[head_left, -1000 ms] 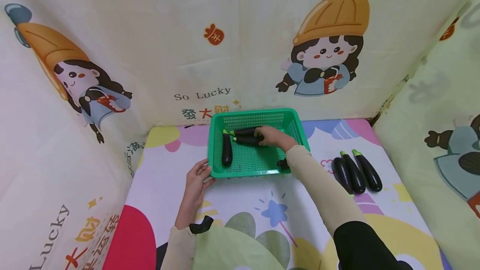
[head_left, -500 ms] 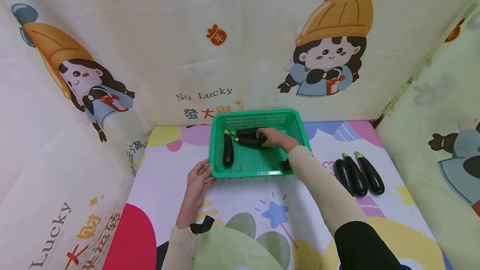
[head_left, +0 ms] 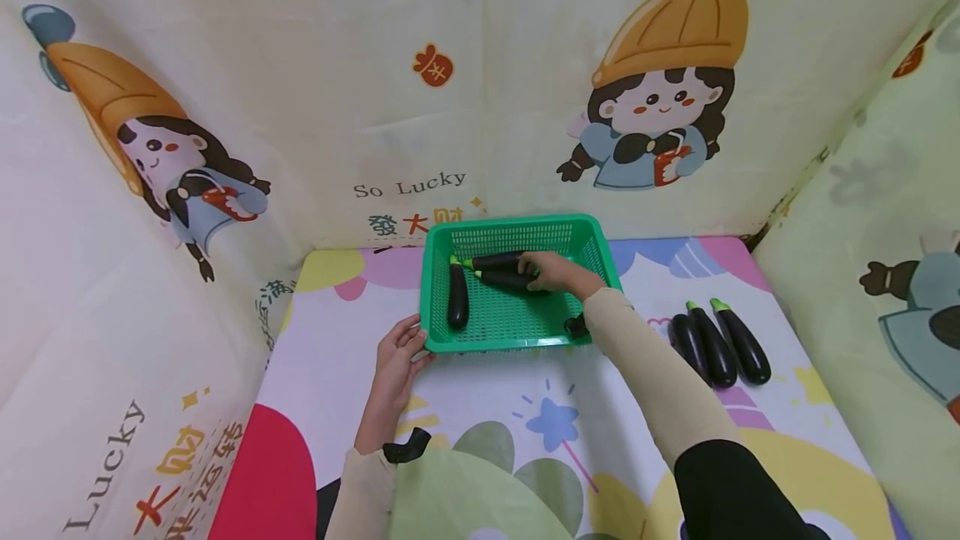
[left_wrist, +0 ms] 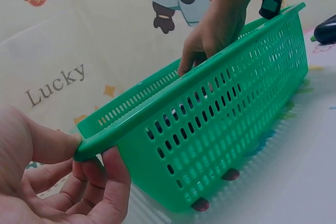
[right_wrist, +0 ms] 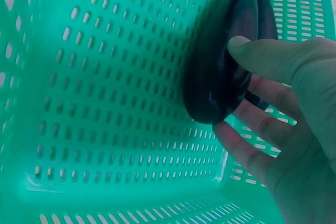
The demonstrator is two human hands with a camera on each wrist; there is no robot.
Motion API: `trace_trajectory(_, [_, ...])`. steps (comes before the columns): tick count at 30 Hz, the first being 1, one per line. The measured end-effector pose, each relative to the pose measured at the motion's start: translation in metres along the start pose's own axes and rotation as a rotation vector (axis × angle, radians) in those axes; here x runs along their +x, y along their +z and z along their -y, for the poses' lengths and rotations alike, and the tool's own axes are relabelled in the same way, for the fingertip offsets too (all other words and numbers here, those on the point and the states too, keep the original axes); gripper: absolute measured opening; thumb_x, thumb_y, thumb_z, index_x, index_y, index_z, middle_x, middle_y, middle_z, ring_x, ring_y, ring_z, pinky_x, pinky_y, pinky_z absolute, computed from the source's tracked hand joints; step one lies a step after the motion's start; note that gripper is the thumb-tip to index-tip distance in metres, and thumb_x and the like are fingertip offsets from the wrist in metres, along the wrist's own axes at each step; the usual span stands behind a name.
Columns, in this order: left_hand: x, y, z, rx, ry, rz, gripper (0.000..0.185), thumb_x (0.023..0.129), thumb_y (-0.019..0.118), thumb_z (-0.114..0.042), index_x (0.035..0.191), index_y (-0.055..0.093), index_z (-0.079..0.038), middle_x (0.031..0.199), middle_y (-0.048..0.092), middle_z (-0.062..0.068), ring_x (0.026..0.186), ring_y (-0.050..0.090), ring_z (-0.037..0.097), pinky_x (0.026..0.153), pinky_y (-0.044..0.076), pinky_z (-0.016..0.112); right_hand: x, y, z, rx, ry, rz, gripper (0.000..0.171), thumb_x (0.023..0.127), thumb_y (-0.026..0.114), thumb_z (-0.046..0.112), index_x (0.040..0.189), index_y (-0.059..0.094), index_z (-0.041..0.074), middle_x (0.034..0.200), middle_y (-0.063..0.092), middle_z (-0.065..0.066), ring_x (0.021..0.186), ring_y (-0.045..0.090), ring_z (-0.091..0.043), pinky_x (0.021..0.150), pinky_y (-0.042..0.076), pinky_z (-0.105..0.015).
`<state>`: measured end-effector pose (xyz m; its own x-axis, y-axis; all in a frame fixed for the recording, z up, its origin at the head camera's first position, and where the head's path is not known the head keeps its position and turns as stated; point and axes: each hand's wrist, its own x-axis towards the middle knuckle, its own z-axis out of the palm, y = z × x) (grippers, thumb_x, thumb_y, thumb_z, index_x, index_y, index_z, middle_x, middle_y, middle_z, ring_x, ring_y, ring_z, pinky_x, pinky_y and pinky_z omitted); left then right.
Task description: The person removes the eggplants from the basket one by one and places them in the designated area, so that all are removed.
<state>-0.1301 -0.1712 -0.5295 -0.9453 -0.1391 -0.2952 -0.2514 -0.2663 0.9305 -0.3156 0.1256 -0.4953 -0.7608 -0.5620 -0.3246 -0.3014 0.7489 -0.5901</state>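
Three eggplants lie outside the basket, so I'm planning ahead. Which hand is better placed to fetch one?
Probably the right hand: the loose eggplants lie on its side of the basket, while the left hand grips the basket's corner.

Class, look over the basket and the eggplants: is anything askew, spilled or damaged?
Nothing is spilled or damaged. One mismatch: in the green basket, one eggplant lies lengthwise at the left, crosswise to the two under the right hand. Three eggplants lie in a row on the mat. The left hand pinches the basket's corner.
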Motion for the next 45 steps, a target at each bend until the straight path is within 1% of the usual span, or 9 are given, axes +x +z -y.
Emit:
trace_trajectory(5, [0.001,0.002,0.0,-0.002,-0.002,0.009,0.044,0.106,0.059,-0.01,0.148,0.05,-0.001,0.109,0.066,-0.002,0.083,0.068,0.009,0.074,0.06,0.027,-0.004,-0.002,-0.001,0.014,0.0,0.003,0.035,0.102,0.065,0.006,0.137,0.059,0.004,0.144,0.057,-0.023,0.133,0.056,-0.038,0.101,0.054,-0.049])
trace_trajectory(8, [0.001,0.002,-0.001,0.001,-0.001,0.014,0.043,0.107,0.059,-0.01,0.149,0.05,-0.002,0.108,0.065,-0.002,0.083,0.068,0.009,0.074,0.06,0.027,-0.007,-0.004,0.003,0.023,-0.024,-0.014,0.035,0.102,0.066,0.007,0.136,0.059,0.003,0.143,0.058,-0.024,0.133,0.056,-0.04,0.099,0.054,-0.05])
trace_trajectory(13, [0.001,0.001,-0.001,-0.002,-0.008,0.006,0.041,0.107,0.057,-0.008,0.147,0.052,-0.004,0.107,0.065,-0.003,0.083,0.068,0.009,0.075,0.06,0.028,-0.016,-0.011,0.011,0.025,-0.066,-0.031,0.034,0.101,0.067,0.009,0.134,0.06,0.004,0.14,0.061,-0.024,0.131,0.058,-0.04,0.101,0.054,-0.053])
trace_trajectory(19, [0.003,-0.001,0.001,-0.003,-0.007,0.006,0.041,0.107,0.057,-0.009,0.148,0.052,-0.004,0.106,0.066,-0.004,0.083,0.068,0.009,0.075,0.06,0.027,-0.026,-0.017,0.017,0.03,-0.107,-0.057,0.033,0.1,0.069,0.008,0.132,0.061,0.003,0.136,0.064,-0.024,0.125,0.063,-0.041,0.1,0.056,-0.052])
trace_trajectory(23, [0.002,0.0,0.001,-0.007,-0.004,0.004,0.041,0.107,0.057,-0.009,0.147,0.052,-0.004,0.105,0.066,-0.004,0.082,0.068,0.009,0.074,0.06,0.027,-0.034,-0.018,0.017,0.024,-0.13,-0.093,0.035,0.1,0.069,0.009,0.132,0.06,0.002,0.136,0.065,-0.024,0.125,0.063,-0.041,0.102,0.054,-0.053])
trace_trajectory(29, [0.001,0.0,0.0,-0.002,-0.003,0.003,0.042,0.106,0.059,-0.009,0.147,0.052,-0.002,0.106,0.066,-0.003,0.082,0.068,0.009,0.073,0.06,0.027,-0.052,-0.016,0.015,0.027,-0.127,-0.154,0.035,0.1,0.07,0.013,0.132,0.06,0.005,0.132,0.066,-0.021,0.125,0.063,-0.038,0.101,0.054,-0.054])
trace_trajectory(36, [0.001,-0.001,0.0,0.004,-0.012,0.005,0.043,0.107,0.058,-0.01,0.148,0.05,-0.002,0.107,0.065,-0.004,0.083,0.068,0.008,0.075,0.06,0.027,-0.075,-0.014,0.013,0.073,-0.117,-0.251,0.034,0.1,0.071,0.014,0.132,0.061,0.006,0.131,0.067,-0.018,0.118,0.067,-0.037,0.094,0.059,-0.05])
trace_trajectory(41, [0.001,-0.001,0.0,0.006,-0.003,0.001,0.043,0.107,0.059,-0.01,0.148,0.05,0.0,0.108,0.066,-0.002,0.082,0.068,0.008,0.074,0.06,0.026,-0.092,-0.015,0.014,0.083,-0.125,-0.311,0.035,0.1,0.071,0.015,0.132,0.061,0.006,0.131,0.067,-0.018,0.115,0.069,-0.036,0.095,0.058,-0.052])
trace_trajectory(45, [0.001,0.0,0.0,-0.003,0.0,0.003,0.045,0.106,0.06,-0.01,0.148,0.049,0.001,0.11,0.066,0.0,0.082,0.068,0.009,0.072,0.06,0.025,-0.108,-0.016,0.014,0.12,-0.093,-0.349,0.034,0.1,0.071,0.016,0.131,0.061,0.007,0.131,0.067,-0.016,0.113,0.069,-0.035,0.095,0.058,-0.053])
